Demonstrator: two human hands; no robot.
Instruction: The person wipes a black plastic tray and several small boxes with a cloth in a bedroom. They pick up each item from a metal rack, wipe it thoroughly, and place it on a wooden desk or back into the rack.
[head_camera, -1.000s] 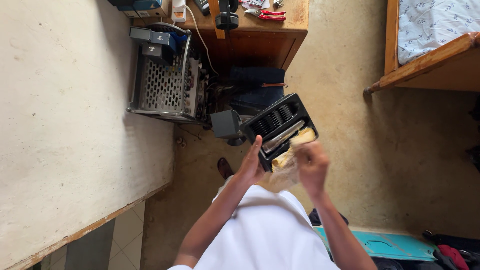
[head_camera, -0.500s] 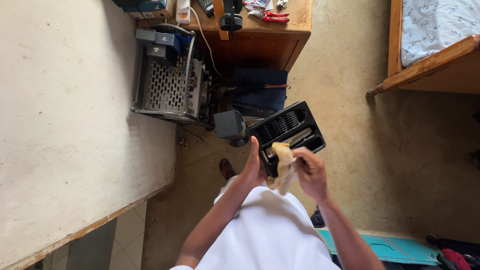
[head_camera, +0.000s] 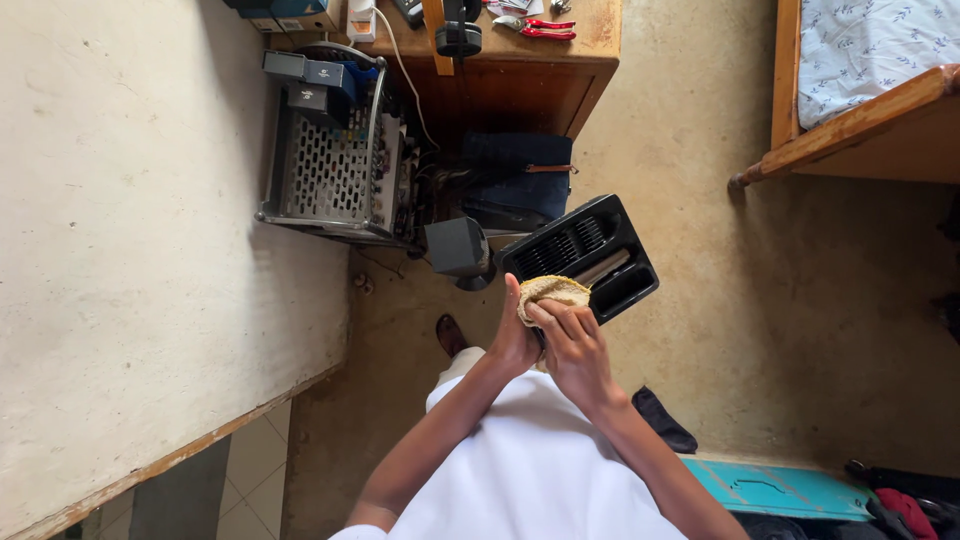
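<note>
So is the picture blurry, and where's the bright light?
Head view: mostly sharp, the hands, cloth and black tray clear; daylight falls brightest on the pale wall at left and the floor, while the space under the desk sits in dark shadow; straight edges bend slightly near the frame's corners.

One black tray (head_camera: 590, 250), one yellow cloth (head_camera: 552, 290), two hands (both gripping).

The right hand (head_camera: 572, 345) and cloth (head_camera: 551, 292) are hiding the tray's (head_camera: 585, 255) near end; the far desk (head_camera: 520, 40) is being cut off.
</note>
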